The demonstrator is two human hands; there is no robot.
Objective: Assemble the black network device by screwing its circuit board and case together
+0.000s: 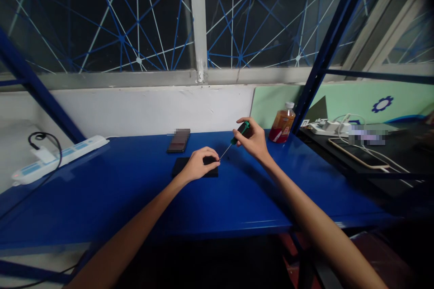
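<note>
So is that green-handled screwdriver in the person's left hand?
No, the right hand holds the screwdriver, while the left hand is at its tip.

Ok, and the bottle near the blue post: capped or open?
Capped. A white cap sits on the neck of the bottle, which stands upright on the blue table.

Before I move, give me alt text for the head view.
Right hand holds a green-handled screwdriver, its tip by the left hand, which partly covers a flat black object on a blue table. A bottle stands farther back.
</note>
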